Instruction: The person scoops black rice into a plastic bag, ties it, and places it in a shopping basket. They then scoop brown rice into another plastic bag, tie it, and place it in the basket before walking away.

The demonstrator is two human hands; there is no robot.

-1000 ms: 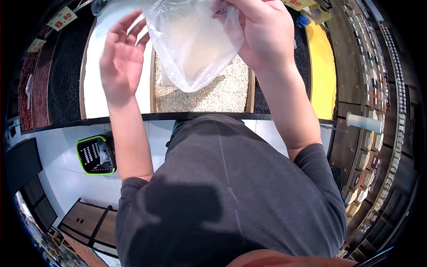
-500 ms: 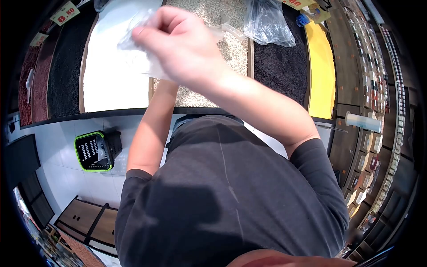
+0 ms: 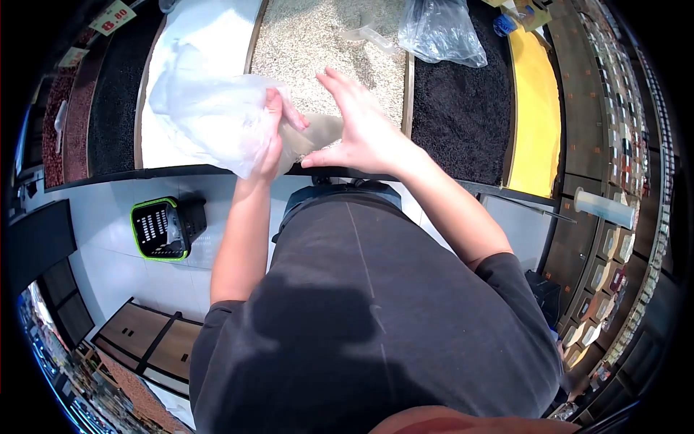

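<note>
A thin translucent plastic bag hangs open and puffed out from my left hand, whose fingers are curled on it near its right side. Part of those fingers is hidden by the film. My right hand is apart from the bag, thumb and fingers spread, with nothing in it. Both hands are above the front of a bin of pale speckled grain. A clear plastic scoop lies on that grain, beyond my right hand.
Beside the grain are bins of white, black and yellow goods. A clear plastic bag rests on the black one. On the floor to the left stands a black basket with a green rim. Small jars line shelves at the right.
My right hand has come away from the bag, down and to the right, and its fingers have spread. The bag has opened out and now shows in my left hand.
</note>
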